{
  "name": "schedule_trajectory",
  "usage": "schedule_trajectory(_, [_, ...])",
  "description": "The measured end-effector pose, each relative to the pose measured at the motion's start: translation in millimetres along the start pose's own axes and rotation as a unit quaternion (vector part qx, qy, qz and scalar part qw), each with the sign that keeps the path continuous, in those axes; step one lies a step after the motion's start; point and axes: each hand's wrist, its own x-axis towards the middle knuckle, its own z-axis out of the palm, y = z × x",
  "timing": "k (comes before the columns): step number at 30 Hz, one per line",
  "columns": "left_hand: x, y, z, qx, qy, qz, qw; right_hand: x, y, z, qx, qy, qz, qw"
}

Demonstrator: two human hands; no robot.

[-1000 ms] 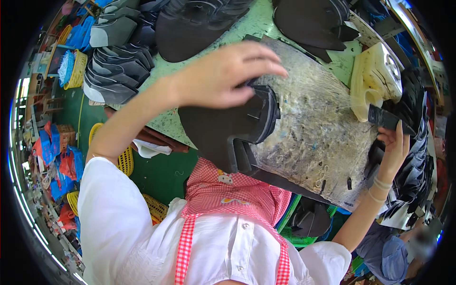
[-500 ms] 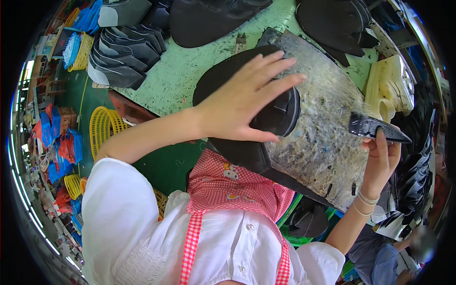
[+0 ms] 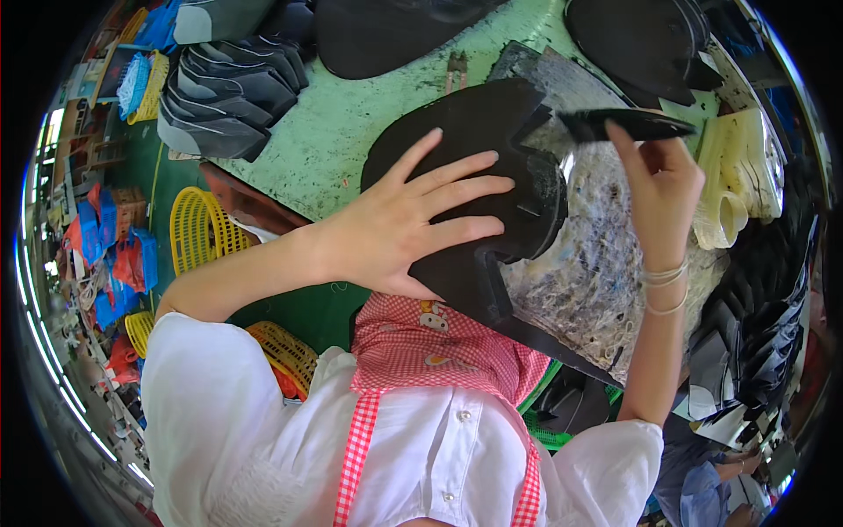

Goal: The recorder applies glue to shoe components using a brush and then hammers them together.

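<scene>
My left hand [image 3: 421,211] lies flat with its fingers spread on a black foam-like sheet [image 3: 479,123] with a notched right edge. The sheet rests partly on a rough, fibre-covered board [image 3: 606,246]. In my right hand [image 3: 663,189] is a flat black tool, seemingly a brush [image 3: 637,126], gripped between thumb and fingers above the board's far part. Motion blurs its left end, so whether that end touches anything is unclear. Under it, a small pale shiny patch [image 3: 568,165] shows beside the sheet's edge.
Stacked grey-black curved pieces [image 3: 228,97] stand at the far left of the green table [image 3: 342,114]. Pliers [image 3: 457,70] lie beyond the sheet. A cream-coloured container [image 3: 742,167] stands at the right, near more black pieces [image 3: 755,325]. Yellow baskets [image 3: 198,228] sit below left; a co-worker [image 3: 702,474] is at lower right.
My right hand has moved up and to the left with the brush, from the board's right edge. My left hand has shifted left and down on the black sheet, uncovering its notched edge.
</scene>
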Motion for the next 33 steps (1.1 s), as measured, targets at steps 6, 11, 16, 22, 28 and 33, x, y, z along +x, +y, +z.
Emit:
schedule_trajectory(6, [-3.3,-1.3,7.3,-0.018,0.03,-0.012,0.999,-62.4,-22.9,-2.5,0.145,-0.024,-0.215,0.965])
schedule_trajectory(11, [-4.9,-4.5,9.8,-0.023,0.031,-0.005,0.999,-132.2,38.4,-5.5,0.122,0.047,-0.013,0.991])
schedule_trajectory(16, [-8.2,-10.4,10.9,-0.056,0.052,0.021,0.997,-84.8,-2.4,-9.5,0.033,-0.11,-0.127,0.985])
schedule_trajectory(22, [-15.2,-27.7,23.0,-0.107,0.174,0.071,0.976,-8.9,-40.8,14.6,-0.015,-0.059,-0.133,0.989])
schedule_trajectory(28, [-15.1,-30.3,29.8,-0.124,0.203,0.069,0.969,-22.4,-58.5,24.8,0.084,-0.131,-0.235,0.959])
schedule_trajectory(33, [-15.2,-31.2,25.9,-0.107,0.2,0.072,0.971,43.3,-68.0,39.0,-0.114,0.046,-0.128,0.984])
